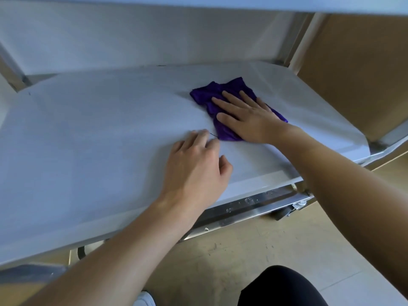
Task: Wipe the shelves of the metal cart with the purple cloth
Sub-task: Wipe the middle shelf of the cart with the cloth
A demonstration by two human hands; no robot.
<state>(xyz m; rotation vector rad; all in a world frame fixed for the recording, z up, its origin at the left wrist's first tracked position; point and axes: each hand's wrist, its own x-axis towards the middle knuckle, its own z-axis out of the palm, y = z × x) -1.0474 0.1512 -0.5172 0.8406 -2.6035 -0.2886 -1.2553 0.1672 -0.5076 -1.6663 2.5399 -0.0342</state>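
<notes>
Hands of a person reach over a pale shelf (99, 133) of a metal cart (249, 208), seen from above through a head-worn camera. The right hand (249, 117) lies flat, palm down, on a crumpled purple cloth (217, 91), its fingers spread and straight, pressing the cloth against the shelf rather than closing around it. The cloth shows beyond the fingertips and at both sides of that hand, toward the far right part of the shelf. The left hand (198, 166) rests on the shelf just beside and nearer than the right hand. Its fingers are loosely curled, with the thumb and fingertips drawn close together at a thin dark thread (213, 135) that trails from the near corner of the cloth; whether they actually pinch the thread cannot be told. Under both forearms runs the shiny steel front rail of the cart, with a caster (289, 209) below the right wrist. An upper shelf (198, 3) crosses the top of the view. Beneath lie a beige floor (220, 261), a dark-clothed knee (280, 288) and a white shoe (144, 299).
</notes>
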